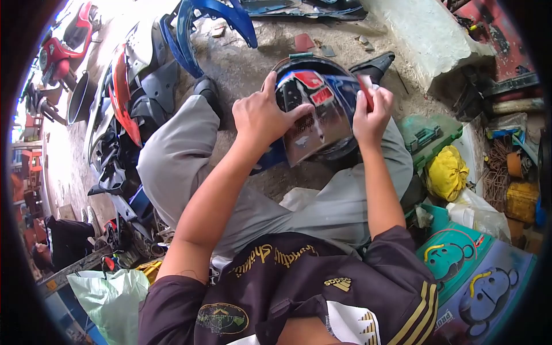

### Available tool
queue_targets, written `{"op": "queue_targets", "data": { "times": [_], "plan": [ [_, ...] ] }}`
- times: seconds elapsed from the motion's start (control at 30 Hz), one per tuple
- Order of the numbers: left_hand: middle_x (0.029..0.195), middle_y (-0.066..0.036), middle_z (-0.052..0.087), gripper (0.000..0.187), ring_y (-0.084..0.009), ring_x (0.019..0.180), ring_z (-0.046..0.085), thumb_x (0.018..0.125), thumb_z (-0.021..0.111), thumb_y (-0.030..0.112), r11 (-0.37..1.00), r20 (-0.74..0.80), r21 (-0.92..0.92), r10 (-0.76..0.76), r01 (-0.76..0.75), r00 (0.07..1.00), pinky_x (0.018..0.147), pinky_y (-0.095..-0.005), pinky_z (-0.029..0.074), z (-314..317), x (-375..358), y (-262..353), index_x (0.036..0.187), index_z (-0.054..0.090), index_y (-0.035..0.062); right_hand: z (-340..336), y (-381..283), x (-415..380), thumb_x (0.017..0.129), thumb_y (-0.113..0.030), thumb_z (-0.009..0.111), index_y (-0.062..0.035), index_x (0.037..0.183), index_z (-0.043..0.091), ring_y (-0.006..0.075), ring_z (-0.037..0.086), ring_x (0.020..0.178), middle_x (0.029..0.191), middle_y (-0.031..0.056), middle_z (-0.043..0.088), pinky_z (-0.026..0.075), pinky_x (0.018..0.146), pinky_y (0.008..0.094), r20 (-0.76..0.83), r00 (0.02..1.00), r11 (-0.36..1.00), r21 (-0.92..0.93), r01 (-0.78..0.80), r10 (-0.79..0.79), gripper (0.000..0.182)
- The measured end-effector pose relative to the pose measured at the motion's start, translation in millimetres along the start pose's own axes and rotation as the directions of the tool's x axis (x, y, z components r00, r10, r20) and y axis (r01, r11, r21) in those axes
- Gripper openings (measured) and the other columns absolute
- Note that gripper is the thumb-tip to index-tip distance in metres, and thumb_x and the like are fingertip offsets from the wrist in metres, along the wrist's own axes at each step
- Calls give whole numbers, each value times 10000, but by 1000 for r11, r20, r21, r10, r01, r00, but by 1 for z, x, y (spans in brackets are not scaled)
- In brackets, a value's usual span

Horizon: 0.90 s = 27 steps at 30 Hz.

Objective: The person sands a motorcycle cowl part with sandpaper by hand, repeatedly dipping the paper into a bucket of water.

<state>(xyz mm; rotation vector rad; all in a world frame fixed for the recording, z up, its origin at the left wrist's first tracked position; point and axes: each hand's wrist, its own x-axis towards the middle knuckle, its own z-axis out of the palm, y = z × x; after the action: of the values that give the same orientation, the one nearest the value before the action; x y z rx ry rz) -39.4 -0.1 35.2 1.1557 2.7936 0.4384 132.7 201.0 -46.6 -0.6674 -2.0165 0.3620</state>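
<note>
Between my knees lies a blue and black plastic motorcycle panel (336, 95) with red-and-white patches and a scuffed, brownish lower area. It rests over a round black tub (339, 150). My left hand (261, 115) grips the panel's left side, thumb across its face and index finger pointing up along the edge. To the right, my right hand (372, 115) pinches a small flat red piece with a whitish end (366, 92), held close to the panel's right edge. What that piece is, I cannot tell.
Blue fairing parts (192, 34) lie ahead, and a heap of motorcycle panels (158, 86) is at left. A concrete block (431, 46) stands front right. A green tool case (428, 135), yellow bag (447, 172) and printed boxes (489, 287) sit at right. Another person (63, 236) is at far left.
</note>
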Motion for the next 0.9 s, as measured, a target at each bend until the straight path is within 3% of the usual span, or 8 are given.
{"op": "queue_targets", "data": {
  "times": [0.1,0.17,0.23,0.27,0.37,0.4,0.63,0.9],
  "plan": [
    [876,-220,799,1148,-408,846,802,782,699,920,999,-22,-21,-44,44,999,780,-477,611,4,6,-2,1555,547,85,-19,-36,-32,930,-162,838,-36,983,774,378,529,1110,1222,145,595,428,997,502,3,998,996,-64,-69,69,150],
    [901,-215,800,1120,-418,866,800,790,733,881,999,-77,-37,-19,16,997,796,-488,615,13,9,-4,1556,538,88,-26,-48,-39,920,-125,838,-27,969,764,364,570,1058,1130,110,641,477,940,482,46,998,989,-143,41,-35,132],
    [1011,-229,807,1104,-415,948,799,782,778,842,997,-90,-82,-14,6,996,840,-488,611,13,13,-2,1553,538,90,-17,-47,-40,911,-58,821,-16,948,739,347,622,956,1030,104,668,522,853,463,110,994,993,119,10,-24,99],
    [1351,-243,726,964,-409,1247,709,833,844,659,976,-223,-160,111,-148,969,1010,-485,568,15,14,-4,1552,553,87,-14,-46,-36,902,-7,798,-8,991,712,346,666,902,1034,127,707,546,811,453,104,989,987,135,90,-104,124],
    [1590,-205,561,822,-416,1469,523,888,840,475,730,-318,68,661,-680,679,1168,-498,472,22,40,-22,1560,562,94,-6,-45,-27,893,-1,790,-4,1059,692,363,690,956,1109,144,733,554,854,465,117,971,969,165,187,-207,193],
    [1633,-181,521,738,-424,1528,451,918,808,359,664,-227,12,730,-748,644,1241,-529,413,21,45,-24,1559,570,81,0,-44,-26,908,-11,769,-5,1113,685,379,697,1005,1158,165,739,563,888,469,137,967,968,157,193,-215,222],
    [1626,-142,551,691,-376,1546,468,890,814,235,524,-236,-91,815,-847,529,1277,-565,376,21,51,-41,1518,587,58,27,-40,-21,955,-41,716,-30,1251,732,387,672,1082,1204,160,716,548,952,497,181,943,943,236,235,-280,297],
    [1480,-129,650,507,-359,1459,561,848,820,139,505,-284,-187,793,-843,538,1234,-561,434,24,56,-43,1334,691,77,43,-37,-19,950,23,700,7,1188,753,388,714,1131,1232,177,739,592,984,500,83,942,938,149,311,-326,244]
  ]
}}
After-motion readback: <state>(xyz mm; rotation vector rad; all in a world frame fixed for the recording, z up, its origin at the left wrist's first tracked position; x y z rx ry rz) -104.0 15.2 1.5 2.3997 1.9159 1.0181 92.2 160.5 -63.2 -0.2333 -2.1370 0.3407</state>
